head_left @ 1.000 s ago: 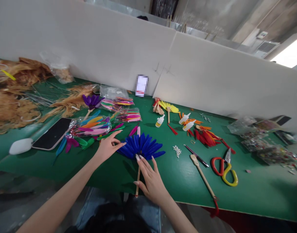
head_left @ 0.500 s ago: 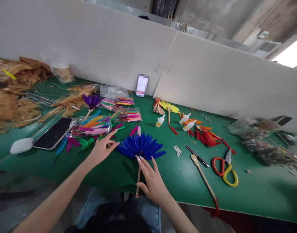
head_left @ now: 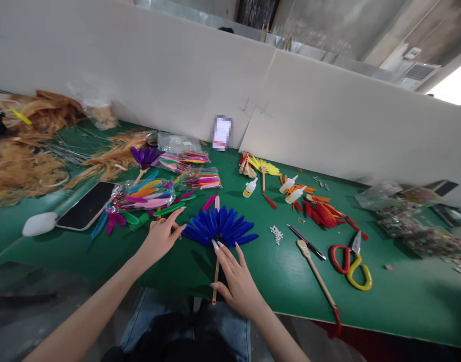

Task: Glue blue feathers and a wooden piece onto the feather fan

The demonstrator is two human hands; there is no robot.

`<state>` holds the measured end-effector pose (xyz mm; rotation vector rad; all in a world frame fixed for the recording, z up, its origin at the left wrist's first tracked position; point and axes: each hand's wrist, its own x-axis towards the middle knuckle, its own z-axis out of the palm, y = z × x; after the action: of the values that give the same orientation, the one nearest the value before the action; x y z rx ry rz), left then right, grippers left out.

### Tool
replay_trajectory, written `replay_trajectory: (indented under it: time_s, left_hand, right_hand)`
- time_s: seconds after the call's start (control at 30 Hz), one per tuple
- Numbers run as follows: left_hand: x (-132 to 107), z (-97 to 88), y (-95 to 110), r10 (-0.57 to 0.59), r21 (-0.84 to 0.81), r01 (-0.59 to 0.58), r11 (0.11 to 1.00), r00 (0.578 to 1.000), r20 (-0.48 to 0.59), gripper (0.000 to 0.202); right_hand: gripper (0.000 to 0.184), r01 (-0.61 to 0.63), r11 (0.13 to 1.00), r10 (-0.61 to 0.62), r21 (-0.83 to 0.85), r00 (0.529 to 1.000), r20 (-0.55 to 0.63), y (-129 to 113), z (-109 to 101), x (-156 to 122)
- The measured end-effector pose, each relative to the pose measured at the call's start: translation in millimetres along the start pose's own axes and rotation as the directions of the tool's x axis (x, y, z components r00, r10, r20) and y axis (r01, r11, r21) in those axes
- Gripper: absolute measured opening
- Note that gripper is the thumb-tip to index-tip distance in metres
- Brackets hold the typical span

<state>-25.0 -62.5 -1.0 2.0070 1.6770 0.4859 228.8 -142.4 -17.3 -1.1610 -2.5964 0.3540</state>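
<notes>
A fan of blue feathers [head_left: 220, 223] lies on the green table in front of me, its thin wooden handle [head_left: 216, 281] pointing toward my body. My right hand [head_left: 234, 281] rests over it with fingers stretched. Its fingertips touch the base of the feathers, and the thumb lies by the handle. At the fan's left edge is my left hand [head_left: 160, 236], index finger extended and thumb pointing at the outermost blue feather. Whether that thumb touches the feather I cannot tell. The other left fingers are curled, with nothing visible in them. Pink feathers [head_left: 208, 202] lie just behind the fan.
Left are a phone [head_left: 87, 206], a white mouse-shaped object [head_left: 39, 224] and bagged coloured feathers [head_left: 147, 196]. Right are white beads [head_left: 276, 235], a pen [head_left: 306, 242], a wooden stick [head_left: 316, 271], scissors [head_left: 351, 261] and glue bottles [head_left: 250, 188]. A white partition [head_left: 158, 75] stands behind.
The whole view has shifted slightly, moving things a little rightward. My left hand keeps its place by the fan's left edge, and my right hand stays on the fan.
</notes>
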Motion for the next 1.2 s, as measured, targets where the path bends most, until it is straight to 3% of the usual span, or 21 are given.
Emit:
replay_trajectory:
  time_s: [0.27,0.5,0.8,1.2]
  left_hand:
    - [-2.4,14.7,6.9,-0.013,0.171,0.047,0.984,0.981,-0.194,0.047]
    - [1.1,19.1,11.8,-0.065,0.183,0.087,0.979,0.99,-0.121,0.048]
    - [-2.8,32.8,18.0,-0.046,0.329,0.109,0.938,0.98,-0.195,0.047]
    - [-8.9,36.9,15.8,-0.022,0.438,0.119,0.891,0.975,-0.22,0.048]
  right_hand:
    - [0.077,0.014,1.0,-0.015,-0.017,1.0,-0.026,-0.5,-0.8,0.0]
    - [0.076,0.014,1.0,-0.014,-0.012,1.0,-0.006,-0.4,-1.2,0.3]
    - [0.08,0.009,1.0,-0.008,-0.002,0.999,0.032,-0.9,-3.1,1.0]
    - [0.078,0.009,1.0,-0.008,-0.005,0.999,0.044,0.1,1.5,-0.5]
